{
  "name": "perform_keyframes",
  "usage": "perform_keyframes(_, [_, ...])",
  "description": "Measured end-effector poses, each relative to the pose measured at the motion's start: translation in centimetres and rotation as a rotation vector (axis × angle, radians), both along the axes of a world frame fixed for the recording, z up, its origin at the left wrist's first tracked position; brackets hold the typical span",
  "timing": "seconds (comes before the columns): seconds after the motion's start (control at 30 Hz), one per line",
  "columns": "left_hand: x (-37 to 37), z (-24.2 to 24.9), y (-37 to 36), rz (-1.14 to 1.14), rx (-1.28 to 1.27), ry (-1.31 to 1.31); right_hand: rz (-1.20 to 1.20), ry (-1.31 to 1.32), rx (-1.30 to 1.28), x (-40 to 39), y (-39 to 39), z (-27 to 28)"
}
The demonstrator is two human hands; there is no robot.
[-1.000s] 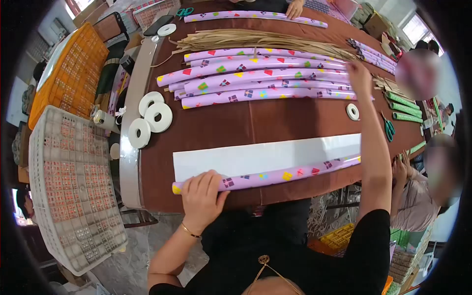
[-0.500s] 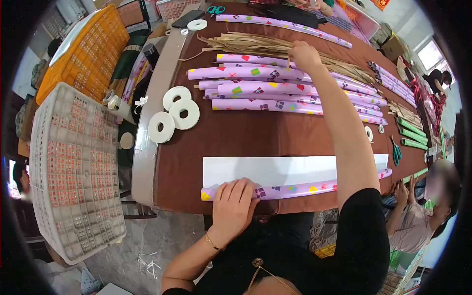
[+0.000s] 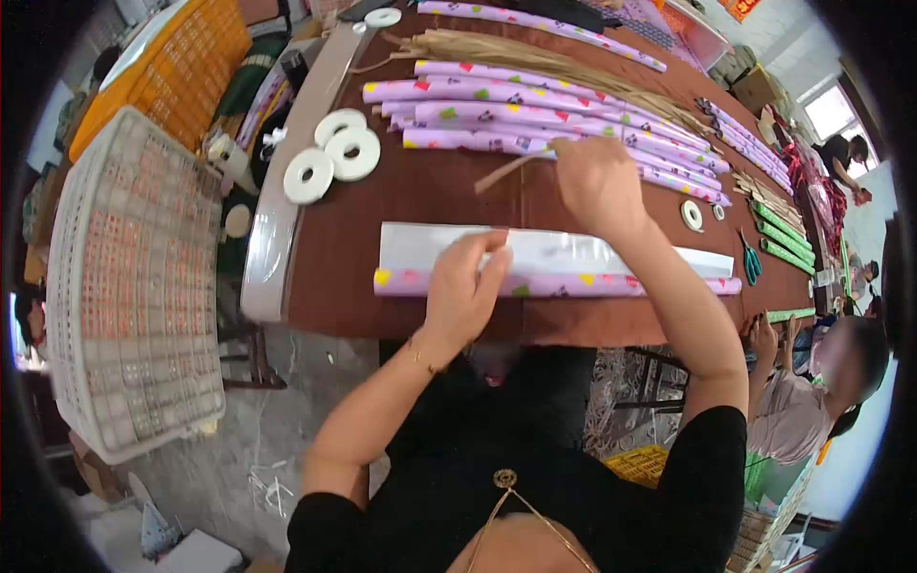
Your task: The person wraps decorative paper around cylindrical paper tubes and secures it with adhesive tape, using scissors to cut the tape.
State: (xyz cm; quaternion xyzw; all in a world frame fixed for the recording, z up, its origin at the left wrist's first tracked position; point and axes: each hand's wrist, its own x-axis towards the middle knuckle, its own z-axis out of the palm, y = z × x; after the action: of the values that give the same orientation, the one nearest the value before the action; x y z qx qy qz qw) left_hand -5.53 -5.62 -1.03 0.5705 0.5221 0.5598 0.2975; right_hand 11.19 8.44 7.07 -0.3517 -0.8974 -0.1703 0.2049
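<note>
A sheet of purple patterned wrapping paper lies near the table's front edge, its white underside (image 3: 411, 246) facing up and its near side rolled into a purple tube (image 3: 573, 286). My left hand (image 3: 463, 286) is over the left part of this roll, fingers bent, thumb a little apart from them, and nothing visible in its grasp. Above the sheet, my right hand (image 3: 600, 183) pinches a thin brown paper strip (image 3: 504, 175) that sticks out to the left. Just beyond lie several finished-looking purple rolls (image 3: 468, 113), side by side.
Brown strips (image 3: 458, 46) lie bundled behind the rolls. White tape rolls (image 3: 352, 154) rest at the left, with another tape roll (image 3: 692, 216) and green-handled scissors (image 3: 751, 260) at the right. A white crate (image 3: 134, 286) stands left of the table. A co-worker (image 3: 793, 401) sits at the right.
My right hand has come back from the brown strips toward me, carrying one strip. My left hand has lifted and curled from lying flat on the roll. The view has tilted downward.
</note>
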Motion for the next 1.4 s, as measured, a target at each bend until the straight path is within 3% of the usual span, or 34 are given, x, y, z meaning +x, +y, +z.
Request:
perform_keyframes(0.2, [0.4,-0.1,0.5,0.088,0.037,-0.374,0.261,0.085,0.112,-1.0,-6.0,-3.9])
perform_keyframes(0.3, [-0.1,0.0,0.5,0.104,-0.048,-0.339,0.266,0.132,0.115,-1.0,-6.4,-4.9])
perform_keyframes(0.4, [0.0,-0.7,0.7,0.104,-0.014,-0.393,0.270,0.171,-0.033,-1.2,-6.7,-4.8])
perform_keyframes(0.47, [-0.1,-0.8,0.6,0.109,-0.023,-0.403,0.272,0.327,-0.414,-1.3,-7.4,-4.0])
perform_keyframes(0.5, [-0.1,-0.8,0.6,0.107,-0.021,-0.393,0.270,0.329,-0.418,-1.3,-7.2,-3.7])
perform_keyframes(0.57, [-0.1,-1.0,0.7,0.102,-0.023,-0.382,0.281,0.346,-0.703,-1.4,-6.4,-3.0])
perform_keyframes(0.7, [-0.2,-1.0,0.8,0.133,0.004,-0.376,0.226,0.300,-0.827,-0.7,-5.7,-2.4])
perform_keyframes(0.77, [-0.2,-0.6,0.5,0.129,-0.006,-0.371,0.179,0.440,-0.882,0.3,-5.8,-2.0])
perform_keyframes(0.8, [-0.1,-0.4,0.3,0.077,-0.009,-0.332,0.229,0.402,-0.739,1.8,-5.1,-1.7])
perform_keyframes(0.83, [-0.1,-0.4,0.1,0.025,-0.014,-0.293,0.182,0.354,-0.635,3.7,-4.6,-0.7])
perform_keyframes(0.9, [-0.6,-0.9,0.3,-0.022,-0.007,-0.225,-0.049,0.580,-0.867,9.0,-5.0,3.6])
perform_keyframes(0.93, [-1.1,-1.1,0.4,-0.041,0.063,0.096,-0.360,0.221,-0.523,12.2,-5.5,7.0])
perform_keyframes(0.97, [-1.4,-1.3,0.5,-0.060,0.136,0.415,-0.534,0.371,-0.543,17.9,-5.4,8.8])
perform_keyframes(1.0, [-1.6,-1.4,0.0,-0.046,0.115,0.488,-0.697,0.542,-0.551,23.6,-5.2,10.7])
perform_keyframes(1.03, [-2.0,-1.5,-0.4,-0.048,0.110,0.483,-0.709,0.279,-0.353,35.5,-4.4,13.1])
perform_keyframes(1.1, [-3.3,-1.7,-1.0,0.048,0.235,0.678,-0.978,0.293,-0.304,43.8,-10.6,18.4])
perform_keyframes(1.13, [-4.1,-1.7,-1.6,0.050,0.171,0.762,-1.103,0.259,-0.232,47.1,-14.2,21.0])
perform_keyframes(1.2, [-5.6,-2.1,-2.1,0.094,0.175,0.816,-1.299,0.189,-0.034,47.8,-22.4,25.8])
perform_keyframes(1.33, [-7.4,-2.3,-2.8,0.172,0.208,0.920,-1.503,-0.017,0.384,37.9,-31.6,30.3])
perform_keyframes(1.37, [-7.7,-2.3,-2.9,0.180,0.215,0.922,-1.466,-0.016,0.358,35.6,-31.0,29.8])
perform_keyframes(1.4, [-7.8,-2.4,-3.0,0.178,0.211,0.925,-1.362,0.271,0.150,32.0,-29.6,28.6])
